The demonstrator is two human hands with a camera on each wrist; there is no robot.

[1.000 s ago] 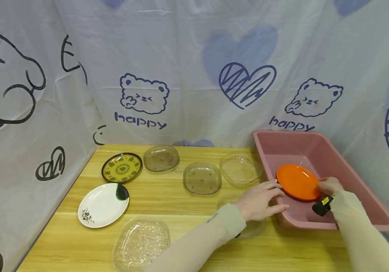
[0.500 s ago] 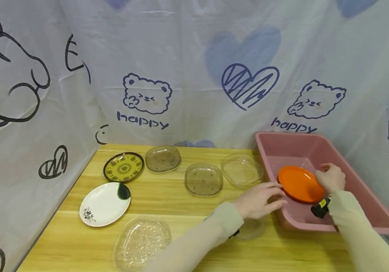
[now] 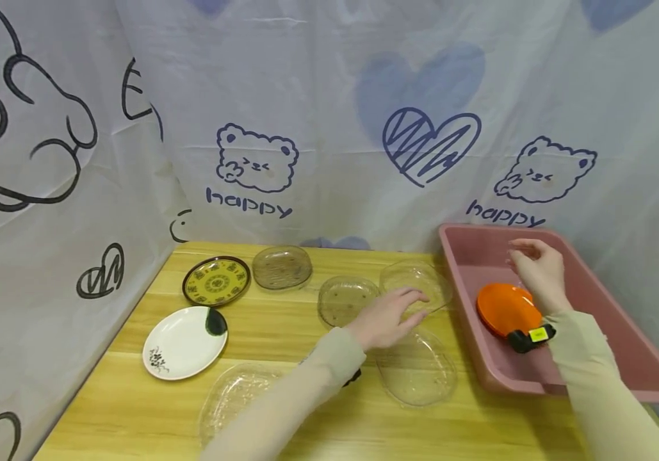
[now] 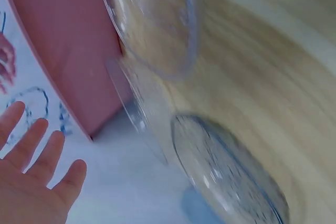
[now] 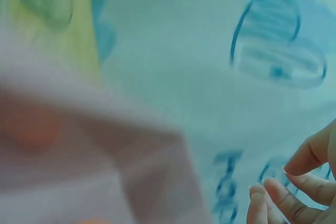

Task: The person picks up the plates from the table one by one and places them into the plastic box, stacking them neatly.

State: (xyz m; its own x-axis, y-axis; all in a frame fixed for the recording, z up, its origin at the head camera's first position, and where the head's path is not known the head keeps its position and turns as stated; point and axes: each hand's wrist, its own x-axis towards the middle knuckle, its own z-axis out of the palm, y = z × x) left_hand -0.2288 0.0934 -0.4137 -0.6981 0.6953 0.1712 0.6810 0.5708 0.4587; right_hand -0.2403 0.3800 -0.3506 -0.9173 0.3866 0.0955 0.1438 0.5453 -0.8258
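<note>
My left hand [image 3: 387,320] hovers above the table, fingers spread and holding nothing, over the smoky clear plate [image 3: 335,304] and near a clear oval plate [image 3: 418,381]. In the left wrist view, the fingers of that hand [image 4: 42,177] are apart. Over the pink basin [image 3: 606,346], my right hand [image 3: 542,272] is raised with loosely bent fingers. Nothing is between them, as the right wrist view also shows for the hand [image 5: 310,187]. An orange plate [image 3: 499,304] lies in the basin, partly hidden by the right wrist.
A clear squarish plate [image 3: 415,278] stands beside the basin. Further left are a brownish clear plate [image 3: 282,267], a yellow patterned plate [image 3: 216,282] and a white plate [image 3: 182,346]. A textured clear plate [image 3: 231,397] is partly behind the left sleeve.
The right hand has let go of the orange plate and risen above it. My left hand has left the basin's rim and moved left over the table.
</note>
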